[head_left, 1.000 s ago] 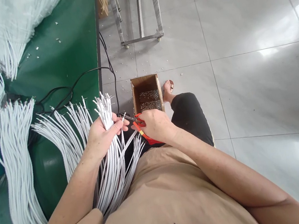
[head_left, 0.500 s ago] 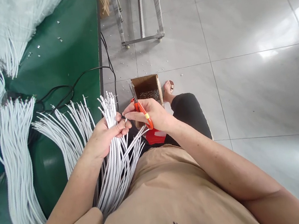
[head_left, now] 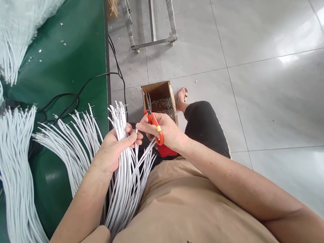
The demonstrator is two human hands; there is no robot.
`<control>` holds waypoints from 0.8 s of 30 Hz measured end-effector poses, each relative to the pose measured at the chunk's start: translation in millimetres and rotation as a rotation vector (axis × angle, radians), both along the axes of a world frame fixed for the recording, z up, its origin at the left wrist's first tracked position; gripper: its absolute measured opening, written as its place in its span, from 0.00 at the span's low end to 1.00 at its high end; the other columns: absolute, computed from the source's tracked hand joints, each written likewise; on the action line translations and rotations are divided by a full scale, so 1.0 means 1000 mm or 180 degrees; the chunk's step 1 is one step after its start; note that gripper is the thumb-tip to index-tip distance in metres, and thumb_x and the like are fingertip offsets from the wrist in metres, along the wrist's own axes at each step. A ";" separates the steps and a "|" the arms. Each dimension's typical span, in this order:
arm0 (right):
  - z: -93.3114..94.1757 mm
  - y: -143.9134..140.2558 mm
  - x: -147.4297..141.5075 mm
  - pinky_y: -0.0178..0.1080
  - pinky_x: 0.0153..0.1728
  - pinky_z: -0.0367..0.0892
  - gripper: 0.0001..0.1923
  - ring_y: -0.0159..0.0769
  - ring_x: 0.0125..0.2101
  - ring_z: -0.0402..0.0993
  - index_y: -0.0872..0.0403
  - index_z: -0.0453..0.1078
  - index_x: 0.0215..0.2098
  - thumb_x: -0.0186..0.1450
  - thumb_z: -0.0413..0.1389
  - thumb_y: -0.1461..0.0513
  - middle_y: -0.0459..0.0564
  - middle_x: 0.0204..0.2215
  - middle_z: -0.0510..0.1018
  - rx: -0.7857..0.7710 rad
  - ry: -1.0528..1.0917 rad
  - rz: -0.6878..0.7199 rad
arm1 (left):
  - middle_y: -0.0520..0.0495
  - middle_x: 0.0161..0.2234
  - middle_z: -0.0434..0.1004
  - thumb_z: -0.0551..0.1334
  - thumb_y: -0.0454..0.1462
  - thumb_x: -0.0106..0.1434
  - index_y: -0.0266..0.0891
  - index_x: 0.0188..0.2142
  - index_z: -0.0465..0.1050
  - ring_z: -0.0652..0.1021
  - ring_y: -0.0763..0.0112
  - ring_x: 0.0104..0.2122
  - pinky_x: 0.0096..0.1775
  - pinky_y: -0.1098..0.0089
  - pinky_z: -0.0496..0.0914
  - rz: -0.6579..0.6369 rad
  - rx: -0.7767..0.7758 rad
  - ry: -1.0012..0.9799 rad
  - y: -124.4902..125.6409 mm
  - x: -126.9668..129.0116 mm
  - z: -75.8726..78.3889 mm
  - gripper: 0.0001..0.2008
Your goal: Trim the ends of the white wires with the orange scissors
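Note:
My left hand (head_left: 120,144) is wrapped round a thick bundle of white cables (head_left: 125,177), whose cut ends stick up above the fingers. One cable stands apart from the bundle, its tip between my two hands. My right hand (head_left: 165,131) keeps a pair of orange-handled scissors (head_left: 156,130) in the palm, blades pointing away from me. Its thumb and forefinger are pinched at the tip of that single cable. The loose lower part of the bundle hangs over my lap. Below the scissors is an open cardboard box (head_left: 171,95) with many small clippings in it.
More white cable bundles (head_left: 17,183) lie on the green table (head_left: 78,31) at left, beside a black cord (head_left: 89,80). A wheeled metal frame (head_left: 155,42) stands on the tiled floor ahead. Scraps are scattered on table and floor.
The scissors have turned slightly, with their blades now more upright and over the box. My right hand has shifted a little; my left hand keeps its hold on the cables.

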State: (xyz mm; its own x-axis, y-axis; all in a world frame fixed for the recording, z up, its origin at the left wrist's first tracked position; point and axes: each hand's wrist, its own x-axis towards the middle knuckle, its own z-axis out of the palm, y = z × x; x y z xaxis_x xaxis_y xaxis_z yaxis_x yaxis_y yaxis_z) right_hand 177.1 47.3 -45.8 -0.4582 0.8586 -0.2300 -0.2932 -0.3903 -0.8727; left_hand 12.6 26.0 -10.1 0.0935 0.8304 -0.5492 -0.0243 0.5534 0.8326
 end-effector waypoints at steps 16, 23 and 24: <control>-0.002 -0.003 -0.006 0.33 0.30 0.64 0.11 0.28 0.25 0.68 0.56 0.70 0.28 0.57 0.57 0.55 0.44 0.24 0.74 0.0126 -0.0489 -0.0280 | 0.54 0.26 0.73 0.70 0.36 0.49 0.37 0.32 0.69 0.76 0.73 0.30 0.37 0.71 0.70 0.0113 0.0269 0.0592 -0.001 0.001 0.000 0.12; 0.000 0.000 -0.003 0.34 0.33 0.65 0.12 0.32 0.31 0.70 0.54 0.72 0.36 0.61 0.52 0.56 0.48 0.30 0.76 0.0278 -0.1198 -0.0918 | 0.47 0.48 0.76 0.66 0.30 0.50 0.44 0.47 0.72 0.75 0.59 0.50 0.48 0.53 0.73 0.0257 -0.0007 0.0057 0.004 -0.001 0.012 0.23; 0.002 0.001 -0.003 0.34 0.33 0.65 0.12 0.32 0.31 0.70 0.54 0.72 0.36 0.61 0.52 0.56 0.48 0.30 0.76 0.0295 -0.1174 -0.0848 | 0.47 0.48 0.76 0.65 0.28 0.49 0.45 0.47 0.71 0.74 0.59 0.51 0.48 0.52 0.73 0.0264 -0.0033 -0.0068 0.004 -0.002 0.012 0.24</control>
